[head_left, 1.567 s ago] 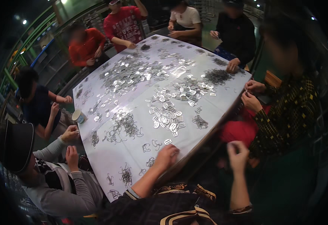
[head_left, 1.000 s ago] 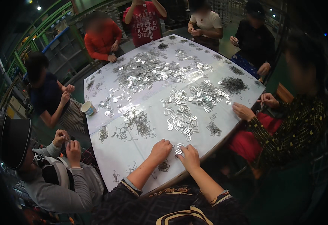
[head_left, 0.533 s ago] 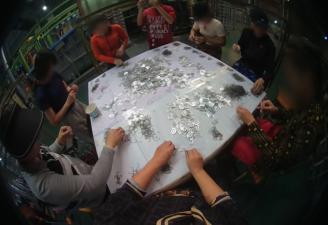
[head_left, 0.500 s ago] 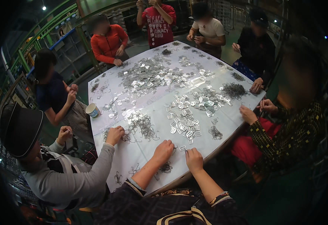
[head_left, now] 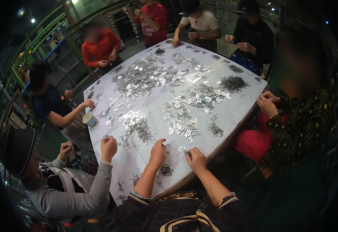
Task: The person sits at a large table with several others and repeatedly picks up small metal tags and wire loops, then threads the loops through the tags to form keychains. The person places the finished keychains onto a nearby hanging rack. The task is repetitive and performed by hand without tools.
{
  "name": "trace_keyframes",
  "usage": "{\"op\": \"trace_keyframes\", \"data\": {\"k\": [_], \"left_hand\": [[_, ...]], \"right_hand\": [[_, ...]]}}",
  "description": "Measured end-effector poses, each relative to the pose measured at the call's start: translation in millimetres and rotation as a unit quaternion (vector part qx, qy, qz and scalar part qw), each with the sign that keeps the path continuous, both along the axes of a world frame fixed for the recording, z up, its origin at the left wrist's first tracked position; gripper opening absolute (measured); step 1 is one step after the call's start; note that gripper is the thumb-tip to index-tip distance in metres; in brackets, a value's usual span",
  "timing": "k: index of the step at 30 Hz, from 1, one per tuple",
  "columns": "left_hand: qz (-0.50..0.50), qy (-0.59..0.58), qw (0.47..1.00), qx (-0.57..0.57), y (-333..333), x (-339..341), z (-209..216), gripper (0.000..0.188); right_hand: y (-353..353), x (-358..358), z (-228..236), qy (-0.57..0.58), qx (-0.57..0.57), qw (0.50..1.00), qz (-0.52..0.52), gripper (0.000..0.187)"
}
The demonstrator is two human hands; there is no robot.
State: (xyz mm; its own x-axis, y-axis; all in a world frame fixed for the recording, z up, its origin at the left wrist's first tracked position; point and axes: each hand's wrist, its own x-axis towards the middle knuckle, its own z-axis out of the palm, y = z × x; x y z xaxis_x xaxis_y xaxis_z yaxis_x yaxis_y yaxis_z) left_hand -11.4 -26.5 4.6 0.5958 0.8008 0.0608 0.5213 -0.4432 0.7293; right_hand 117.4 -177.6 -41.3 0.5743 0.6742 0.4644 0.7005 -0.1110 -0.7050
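Note:
My left hand [head_left: 158, 155] is over the near part of the table, its fingers curled together. What it holds, if anything, is hidden. A thin bent wire piece shows beside its fingertips; I cannot tell whether they touch. My right hand [head_left: 197, 160] is closed in a pinch at the table's near side, with something small and dark at its fingertips. Just beyond those fingertips is a flat silver slotted buckle [head_left: 182, 149]. Between my forearms lies a small heap of dark wire hooks [head_left: 166, 170]. Farther on, many silver buckles [head_left: 182, 123] are spread out.
Several people sit or stand around the white-covered table [head_left: 138, 110], handling small pieces. A grey-sleeved arm [head_left: 97, 183] reaches in close at my left. A paper cup [head_left: 88, 119] stands at the left edge. Dark hook heaps [head_left: 234, 83] lie at the right and elsewhere.
The view has shifted slightly. My left hand has moved a little left, away from my right hand, which stays by the buckle. The grey-sleeved neighbour's hand has lifted from the hooks.

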Motion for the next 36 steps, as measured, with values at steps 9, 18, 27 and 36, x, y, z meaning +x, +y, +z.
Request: {"op": "trace_keyframes", "data": {"k": [9, 18, 27, 36], "left_hand": [[-0.006, 0.003, 1.0, 0.011, -7.0, -1.3, 3.9, 0.023], [-0.034, -0.019, 0.998, -0.054, -3.6, -9.8, 1.5, 0.029], [-0.138, 0.053, 0.989, 0.032, -10.1, -7.7, 23.4, 0.03], [-0.138, -0.06, 0.989, 0.006, -15.1, -8.3, 11.1, 0.015]], "right_hand": [[-0.6, 0.3, 2.3, 0.027, -0.013, 0.999, 0.022, 0.013], [-0.4, 2.2, 4.7, 0.006, -0.022, 0.999, 0.031, 0.012], [-3.7, 1.5, 9.5, 0.03, -0.038, 0.998, 0.031, 0.013], [-4.6, 0.9, 8.9, 0.01, -0.021, 0.999, 0.035, 0.015]]}}
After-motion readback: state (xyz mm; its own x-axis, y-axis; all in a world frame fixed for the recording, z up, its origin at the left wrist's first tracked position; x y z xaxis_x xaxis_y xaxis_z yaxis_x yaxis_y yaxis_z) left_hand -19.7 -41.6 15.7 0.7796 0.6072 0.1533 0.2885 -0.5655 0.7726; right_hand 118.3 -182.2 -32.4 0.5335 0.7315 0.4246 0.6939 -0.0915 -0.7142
